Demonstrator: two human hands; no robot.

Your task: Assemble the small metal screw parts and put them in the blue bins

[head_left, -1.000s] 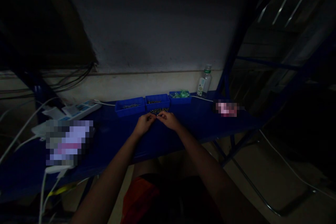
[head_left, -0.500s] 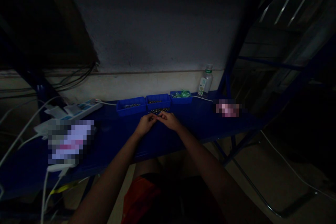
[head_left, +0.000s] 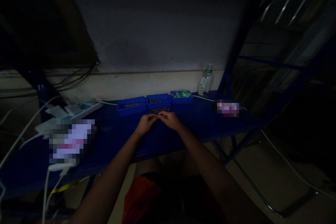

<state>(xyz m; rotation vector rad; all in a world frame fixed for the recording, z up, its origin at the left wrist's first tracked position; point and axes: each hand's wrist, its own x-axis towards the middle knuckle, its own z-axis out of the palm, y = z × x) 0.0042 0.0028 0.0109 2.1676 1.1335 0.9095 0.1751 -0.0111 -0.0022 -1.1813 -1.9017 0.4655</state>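
My left hand (head_left: 146, 124) and my right hand (head_left: 170, 120) meet fingertip to fingertip over the blue table (head_left: 115, 133). Both are pinched closed; whatever sits between the fingertips is too small and dark to name. Just beyond them lies a pile of small shiny metal parts (head_left: 160, 110) on the tabletop. Behind that stand three blue bins in a row. The left bin (head_left: 126, 111) holds thin silvery pieces, the middle bin (head_left: 158, 105) holds small brassy pieces, and the right bin (head_left: 181, 100) holds crumpled green and clear plastic.
A plastic bottle (head_left: 206, 82) stands at the back right by the wall. On the left lie a white power strip (head_left: 82, 109) with plugs and cables, and a blurred-out lilac item (head_left: 73, 141). Another blurred pink item (head_left: 228, 108) is at the right end.
The hands stay together at almost the same spot, with a slight shift of the fingers. The bins and the pile look the same; the view has moved very slightly.
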